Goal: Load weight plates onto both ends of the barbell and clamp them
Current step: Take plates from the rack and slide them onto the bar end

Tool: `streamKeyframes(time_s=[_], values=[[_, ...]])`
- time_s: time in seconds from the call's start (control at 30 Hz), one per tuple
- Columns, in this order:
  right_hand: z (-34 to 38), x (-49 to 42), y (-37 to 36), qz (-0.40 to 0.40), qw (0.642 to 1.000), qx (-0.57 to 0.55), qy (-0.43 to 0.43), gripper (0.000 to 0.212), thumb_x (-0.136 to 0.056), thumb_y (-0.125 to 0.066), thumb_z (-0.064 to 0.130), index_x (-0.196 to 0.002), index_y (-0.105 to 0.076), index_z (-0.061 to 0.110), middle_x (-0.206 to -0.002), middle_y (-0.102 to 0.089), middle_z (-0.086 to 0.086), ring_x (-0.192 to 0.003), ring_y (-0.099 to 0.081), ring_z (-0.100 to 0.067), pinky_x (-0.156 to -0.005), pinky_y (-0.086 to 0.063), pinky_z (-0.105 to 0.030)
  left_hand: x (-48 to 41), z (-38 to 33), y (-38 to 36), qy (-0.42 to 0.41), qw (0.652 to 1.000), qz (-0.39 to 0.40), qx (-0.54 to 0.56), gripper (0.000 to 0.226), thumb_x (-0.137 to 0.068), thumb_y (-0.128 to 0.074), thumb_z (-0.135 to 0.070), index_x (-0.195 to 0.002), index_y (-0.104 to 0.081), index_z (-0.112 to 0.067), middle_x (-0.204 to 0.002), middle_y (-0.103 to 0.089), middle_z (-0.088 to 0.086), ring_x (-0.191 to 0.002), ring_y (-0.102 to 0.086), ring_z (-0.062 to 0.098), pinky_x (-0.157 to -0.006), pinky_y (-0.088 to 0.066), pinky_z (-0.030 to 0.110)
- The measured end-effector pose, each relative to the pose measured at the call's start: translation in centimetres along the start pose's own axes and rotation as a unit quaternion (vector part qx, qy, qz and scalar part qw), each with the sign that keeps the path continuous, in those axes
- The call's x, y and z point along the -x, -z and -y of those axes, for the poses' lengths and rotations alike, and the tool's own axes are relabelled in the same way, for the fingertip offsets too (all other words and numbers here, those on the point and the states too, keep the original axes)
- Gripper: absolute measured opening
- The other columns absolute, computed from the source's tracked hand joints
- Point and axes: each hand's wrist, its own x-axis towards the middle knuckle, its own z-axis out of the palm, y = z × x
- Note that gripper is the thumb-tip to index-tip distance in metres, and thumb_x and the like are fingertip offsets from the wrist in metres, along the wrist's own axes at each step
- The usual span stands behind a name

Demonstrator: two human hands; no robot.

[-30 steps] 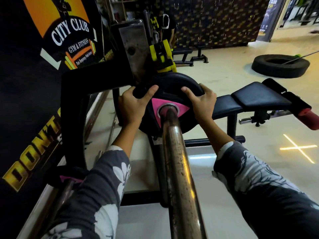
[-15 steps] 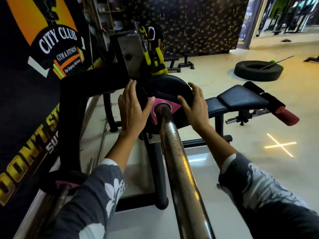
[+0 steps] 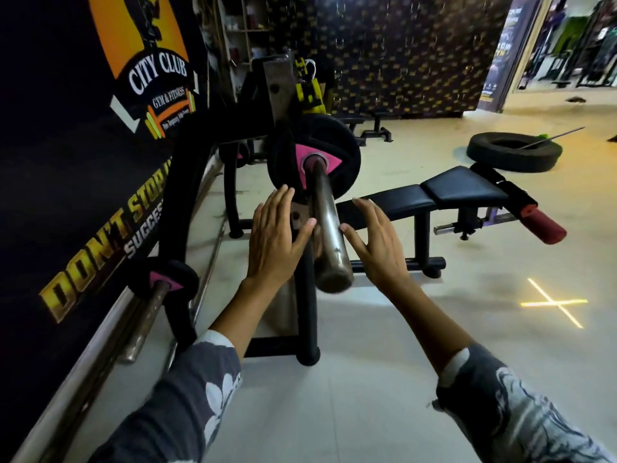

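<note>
The steel barbell sleeve (image 3: 329, 228) points toward me, resting on a black rack. A black weight plate with a pink centre (image 3: 337, 152) sits far up the sleeve against the rack upright. My left hand (image 3: 273, 238) is open to the left of the sleeve, fingers spread, touching nothing. My right hand (image 3: 377, 242) is open to the sleeve's right, also holding nothing. Both hands hover near the sleeve's free end, well short of the plate. No clamp is visible on the sleeve.
A second bar with a small black and pink plate (image 3: 167, 279) lies low at the left beside the dark banner wall (image 3: 66, 162). A black bench (image 3: 450, 192) with a red roller stands to the right. A tyre (image 3: 514, 152) lies on the floor beyond.
Both hands let go of the plate after pushing it up the sleeve and have drawn back toward me with fingers spread. The view has pulled back, showing the sleeve's free end.
</note>
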Motion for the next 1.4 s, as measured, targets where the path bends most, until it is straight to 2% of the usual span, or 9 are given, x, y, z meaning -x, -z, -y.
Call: streamKeyframes(time_s=[0.1, 0.2, 0.37, 0.63, 0.77, 0.97, 1.13, 1.3, 1.4], values=[[2.4, 5.9, 2.3, -0.019, 0.999, -0.007, 0.04, 0.058, -0.089, -0.04, 0.051, -0.131, -0.044, 0.011, -0.138, -0.047, -0.009, -0.13, -0.039, -0.018, -0.106, -0.026, -0.023, 5.7, -3.0, 3.1, -0.008, 1.0, -0.013, 0.01, 0.067, -0.092, -0.03, -0.056, -0.139, -0.035, -0.008, -0.146, -0.038, 0.015, -0.137, -0.031, 0.027, -0.114, -0.026, 0.042], [4.8, 11.8, 3.6, -0.035, 0.997, -0.02, 0.063, 0.048, -0.091, -0.042, 0.044, -0.125, -0.049, 0.011, -0.136, -0.048, -0.009, -0.131, -0.038, -0.017, -0.108, -0.03, -0.026, 11.7, -5.5, 6.2, 0.008, 1.0, -0.019, 0.022, 0.065, -0.092, -0.032, -0.054, -0.137, -0.039, -0.007, -0.143, -0.042, 0.015, -0.136, -0.033, 0.025, -0.113, -0.027, 0.038], [8.3, 18.6, 3.1, 0.055, 0.996, -0.042, 0.058, 0.044, -0.092, -0.039, 0.041, -0.123, -0.051, 0.012, -0.127, -0.054, -0.009, -0.118, -0.05, -0.021, -0.097, -0.04, -0.03, 19.3, -6.2, 10.2, 0.019, 0.999, -0.034, 0.027, 0.05, -0.094, -0.041, -0.043, -0.124, -0.051, -0.004, -0.123, -0.059, 0.015, -0.116, -0.049, 0.019, -0.099, -0.031, 0.017], [10.3, 22.6, -2.6, 0.175, 0.983, -0.057, -0.004, 0.019, -0.092, -0.05, 0.019, -0.105, -0.061, 0.009, -0.106, -0.061, -0.013, -0.098, -0.056, -0.031, -0.074, -0.044, -0.035, 26.9, -0.3, 12.8, 0.102, 0.993, 0.047, -0.044, 0.037, -0.092, -0.043, -0.041, -0.101, -0.062, -0.01, -0.095, -0.065, 0.007, -0.088, -0.061, 0.024, -0.071, -0.04, 0.023], [11.9, 22.2, -8.3, 0.216, 0.974, -0.069, -0.01, 0.018, -0.091, -0.051, 0.022, -0.1, -0.061, 0.01, -0.103, -0.063, -0.01, -0.096, -0.058, -0.029, -0.073, -0.049, -0.038, 28.6, 5.1, 14.0, 0.152, 0.984, 0.071, -0.058, 0.038, -0.09, -0.043, -0.042, -0.097, -0.064, -0.011, -0.092, -0.066, 0.005, -0.086, -0.059, 0.019, -0.068, -0.041, 0.022], [14.9, 18.8, -21.7, 0.282, 0.957, -0.067, -0.025, 0.023, -0.093, -0.049, 0.028, -0.105, -0.061, 0.013, -0.116, -0.062, -0.007, -0.105, -0.057, -0.027, -0.082, -0.05, -0.04, 28.4, 18.4, 15.3, 0.229, 0.965, 0.103, -0.072, 0.043, -0.087, -0.038, -0.049, -0.096, -0.062, -0.015, -0.093, -0.067, 0.002, -0.088, -0.062, 0.018, -0.069, -0.047, 0.026], [16.7, 13.3, -32.5, 0.319, 0.946, -0.043, -0.034, 0.022, -0.092, -0.051, 0.026, -0.105, -0.061, 0.01, -0.114, -0.061, -0.01, -0.101, -0.059, -0.028, -0.081, -0.047, -0.033, 25.0, 30.6, 14.9, 0.294, 0.947, 0.122, -0.046, 0.026, -0.09, -0.054, -0.035, -0.103, -0.062, -0.014, -0.1, -0.067, 0.004, -0.092, -0.062, 0.017, -0.074, -0.051, 0.029], [17.0, 6.4, -40.7, 0.322, 0.941, -0.067, -0.074, 0.011, -0.088, -0.056, 0.015, -0.093, -0.065, 0.01, -0.103, -0.062, -0.007, -0.091, -0.061, -0.025, -0.071, -0.042, -0.027, 20.5, 41.0, 12.7, 0.316, 0.939, 0.133, -0.022, 0.017, -0.089, -0.058, -0.026, -0.099, -0.062, -0.012, -0.097, -0.067, 0.005, -0.091, -0.063, 0.02, -0.074, -0.049, 0.03], [14.5, 2.5, -45.9, 0.296, 0.941, -0.11, -0.126, 0.012, -0.09, -0.055, 0.018, -0.098, -0.062, 0.013, -0.103, -0.059, -0.001, -0.093, -0.059, -0.02, -0.081, -0.048, -0.032, 18.1, 47.4, 9.2, 0.332, 0.934, 0.13, -0.01, 0.017, -0.089, -0.057, -0.027, -0.097, -0.063, -0.013, -0.096, -0.067, 0.005, -0.092, -0.062, 0.022, -0.076, -0.045, 0.026]])
